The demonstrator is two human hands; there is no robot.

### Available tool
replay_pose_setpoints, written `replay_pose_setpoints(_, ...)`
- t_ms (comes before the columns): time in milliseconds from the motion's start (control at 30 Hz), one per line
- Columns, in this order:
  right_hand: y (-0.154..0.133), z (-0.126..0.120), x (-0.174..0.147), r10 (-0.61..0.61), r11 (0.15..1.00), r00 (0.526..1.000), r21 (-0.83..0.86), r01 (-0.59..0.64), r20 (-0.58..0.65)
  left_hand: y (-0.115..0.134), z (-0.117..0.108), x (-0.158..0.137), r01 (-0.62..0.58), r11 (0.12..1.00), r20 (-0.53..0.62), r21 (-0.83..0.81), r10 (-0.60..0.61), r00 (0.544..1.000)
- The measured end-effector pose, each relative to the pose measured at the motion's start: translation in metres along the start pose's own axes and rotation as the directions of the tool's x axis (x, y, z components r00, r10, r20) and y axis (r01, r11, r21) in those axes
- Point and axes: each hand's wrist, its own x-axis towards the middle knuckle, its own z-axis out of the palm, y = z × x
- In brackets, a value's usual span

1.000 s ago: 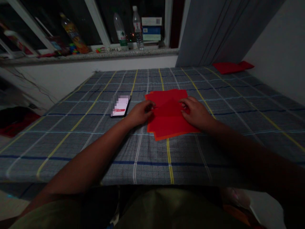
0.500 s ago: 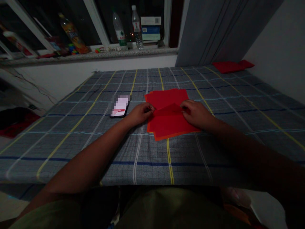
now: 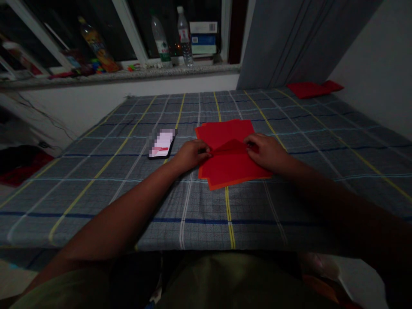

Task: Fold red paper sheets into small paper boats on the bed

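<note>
Several sheets of red paper (image 3: 225,131) lie stacked on the checked cloth, with orange edges showing at the front and left. A folded piece of red paper (image 3: 231,146) rises a little above the stack, its top edge peaked in the middle. My left hand (image 3: 192,153) pinches the left end of this folded piece between thumb and fingers. At its right end, my right hand (image 3: 265,150) does the same, the fingers curled and partly hiding the paper. Both wrists rest close to the cloth.
A phone (image 3: 162,143) with a lit screen lies left of my left hand. More red paper (image 3: 309,89) sits at the far right corner of the checked cloth (image 3: 112,201). Bottles (image 3: 185,38) and stacked boxes (image 3: 204,39) stand on the windowsill (image 3: 128,77) behind.
The folded paper's front edge has come down and lies narrower between my hands. My left hand has shifted slightly to the right, and my right hand has tilted slightly.
</note>
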Motion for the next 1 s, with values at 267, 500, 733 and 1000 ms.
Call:
replay_pose_setpoints(267,0.02,-0.011,0.0,0.176,0.975,0.981,0.127,-0.185,0.076,-0.014,-0.004,0.001,0.043,0.999,-0.012,-0.005,-0.043,0.999)
replay_pose_setpoints(500,0.026,-0.005,0.003,0.253,0.919,0.958,0.274,-0.282,0.137,-0.014,-0.004,0.002,-0.001,1.0,-0.003,0.022,0.001,1.0)
replay_pose_setpoints(733,0.029,-0.001,0.003,0.214,0.94,0.973,0.252,-0.229,0.087,-0.016,-0.005,0.002,-0.009,1.0,0.008,0.021,0.008,1.0)
replay_pose_setpoints(1000,0.024,-0.005,0.002,0.126,0.991,0.992,0.057,-0.124,-0.031,-0.013,-0.004,0.002,0.035,0.999,-0.02,-0.014,-0.035,0.999)
